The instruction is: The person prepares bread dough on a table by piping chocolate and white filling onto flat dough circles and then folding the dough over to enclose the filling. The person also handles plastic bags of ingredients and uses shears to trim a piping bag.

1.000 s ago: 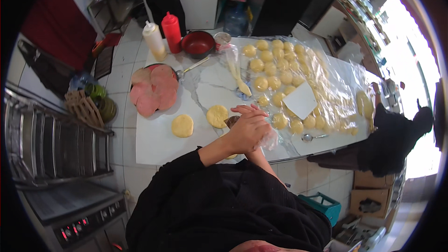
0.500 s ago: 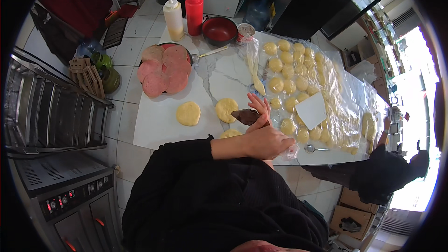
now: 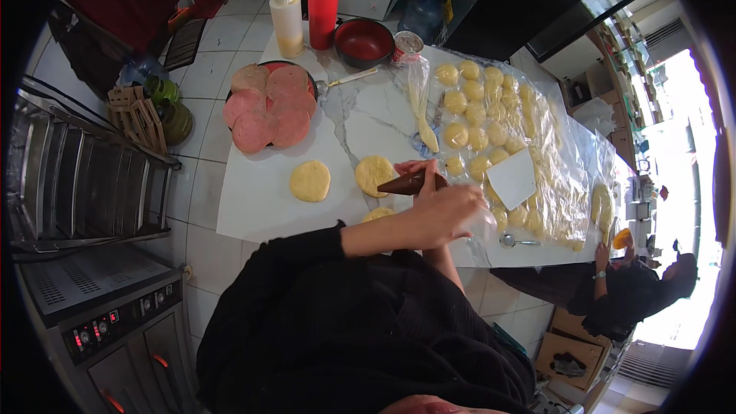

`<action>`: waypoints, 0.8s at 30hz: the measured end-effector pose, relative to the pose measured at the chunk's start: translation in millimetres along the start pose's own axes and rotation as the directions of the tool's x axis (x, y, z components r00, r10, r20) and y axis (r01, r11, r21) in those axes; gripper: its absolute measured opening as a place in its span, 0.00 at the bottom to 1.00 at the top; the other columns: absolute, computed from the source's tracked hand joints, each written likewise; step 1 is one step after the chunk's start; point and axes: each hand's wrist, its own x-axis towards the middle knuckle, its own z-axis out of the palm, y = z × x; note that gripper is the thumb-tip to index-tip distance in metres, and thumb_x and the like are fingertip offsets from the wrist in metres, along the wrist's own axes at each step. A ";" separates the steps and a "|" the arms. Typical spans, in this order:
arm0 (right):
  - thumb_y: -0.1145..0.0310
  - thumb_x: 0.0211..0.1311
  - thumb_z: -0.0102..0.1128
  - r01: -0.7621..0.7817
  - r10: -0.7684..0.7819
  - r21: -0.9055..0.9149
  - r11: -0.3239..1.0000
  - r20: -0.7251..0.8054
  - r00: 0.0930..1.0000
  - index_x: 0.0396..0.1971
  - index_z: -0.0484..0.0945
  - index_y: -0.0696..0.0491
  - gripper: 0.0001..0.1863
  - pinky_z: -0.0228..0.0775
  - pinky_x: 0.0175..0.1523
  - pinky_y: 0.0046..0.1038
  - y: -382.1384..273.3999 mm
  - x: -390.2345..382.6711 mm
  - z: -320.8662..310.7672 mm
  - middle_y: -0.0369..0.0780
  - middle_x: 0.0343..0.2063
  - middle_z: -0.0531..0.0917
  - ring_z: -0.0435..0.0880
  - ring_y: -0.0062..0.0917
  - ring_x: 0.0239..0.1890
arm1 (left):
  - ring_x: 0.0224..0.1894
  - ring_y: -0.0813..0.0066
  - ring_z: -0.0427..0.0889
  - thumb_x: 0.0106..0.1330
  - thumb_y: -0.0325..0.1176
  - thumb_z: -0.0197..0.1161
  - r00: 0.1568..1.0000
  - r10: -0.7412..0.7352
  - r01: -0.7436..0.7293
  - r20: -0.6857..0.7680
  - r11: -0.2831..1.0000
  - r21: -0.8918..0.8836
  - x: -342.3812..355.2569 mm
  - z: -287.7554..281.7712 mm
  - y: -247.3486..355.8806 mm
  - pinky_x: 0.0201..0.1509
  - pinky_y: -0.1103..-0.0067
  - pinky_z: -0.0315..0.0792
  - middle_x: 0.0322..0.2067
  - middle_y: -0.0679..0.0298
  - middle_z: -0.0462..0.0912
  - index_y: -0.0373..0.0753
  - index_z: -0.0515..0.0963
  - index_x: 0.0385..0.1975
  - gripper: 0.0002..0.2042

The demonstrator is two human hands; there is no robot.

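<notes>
In the head view, a brown-filled piping bag lies slantwise between the person's two hands, its narrow tip pointing left, clear of all fingers, by the right edge of a flat dough round; whether the tip touches the dough I cannot tell. The right hand is closed on the bag, its fingers curled along the far side, just behind the tapering front part. The left hand, its forearm crossing from the left, is on the near side at the bag's rear and blurred, so how tightly its fingers are bent cannot be told; clear plastic shows beside them. A second dough round lies to the left, and a third is partly hidden behind the left forearm. On the white table are also a plate of pink round slices, well left of the hands, and, to their right, a white square sheet on plastic-covered dough balls, with a small metal scoop near the table's edge
</notes>
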 end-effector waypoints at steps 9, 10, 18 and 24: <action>0.48 0.63 0.40 -0.132 0.178 0.288 0.948 -0.139 0.974 0.11 0.58 0.51 0.26 0.70 0.32 0.31 17.9 38.9 -5.5 0.36 0.14 0.64 0.69 0.24 0.20 | 0.47 0.59 0.67 0.54 0.20 0.48 0.504 -0.433 0.695 -0.747 0.717 0.054 -190.6 -86.8 -47.5 0.53 0.71 0.59 0.41 0.55 0.70 0.35 0.69 0.41 0.14; 0.48 0.63 0.40 -0.137 0.182 0.287 0.948 -0.136 0.974 0.11 0.58 0.51 0.26 0.70 0.32 0.31 21.1 41.0 -3.3 0.36 0.14 0.64 0.69 0.24 0.20 | 0.47 0.60 0.67 0.54 0.20 0.47 0.447 -0.412 0.764 -0.794 0.637 0.099 -210.0 -90.5 -46.5 0.51 0.71 0.61 0.41 0.56 0.70 0.35 0.69 0.41 0.14; 0.53 0.65 0.38 0.012 -0.010 -0.158 0.987 0.008 1.000 0.07 0.58 0.54 0.28 0.66 0.25 0.23 41.4 39.0 19.8 0.38 0.10 0.66 0.67 0.22 0.15 | 0.46 0.60 0.66 0.49 0.15 0.45 0.304 -0.363 0.843 -0.881 0.534 0.071 -242.3 -51.6 -44.4 0.48 0.72 0.62 0.40 0.56 0.69 0.35 0.71 0.37 0.15; 0.52 0.65 0.37 0.131 -0.147 -0.247 0.960 -0.047 0.988 0.08 0.65 0.59 0.31 0.62 0.23 0.22 49.1 49.5 13.2 0.38 0.08 0.70 0.69 0.21 0.14 | 0.46 0.60 0.65 0.47 0.14 0.46 0.336 -0.393 0.833 -0.856 0.548 0.075 -247.5 -40.5 -59.3 0.45 0.73 0.64 0.40 0.56 0.69 0.36 0.72 0.36 0.16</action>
